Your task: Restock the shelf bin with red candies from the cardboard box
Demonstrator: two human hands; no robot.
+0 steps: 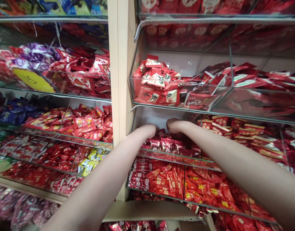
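Both my arms reach into a glass-fronted shelf compartment that holds dark red wrapped candies (pixel 167 145). My left hand (pixel 150 129) is at the left side of the pile, against the candies, its fingers pointing down and mostly hidden. Opposite it, my right hand (pixel 173 125) bends inward over the back of the same pile, with its fingertips out of sight. Whether either hand grips a packet cannot be made out. The glass front edge (pixel 171 155) of the compartment runs below both wrists.
A wooden upright (pixel 118 70) divides the shelving. Glass shelf edges (pixel 210 113) cross just above my hands. Red packets (pixel 159 77) fill the compartment above, orange-red ones (pixel 164 179) the one below. An open cardboard box (pixel 152 210) stands underneath. A yellow tag (pixel 33 80) hangs at left.
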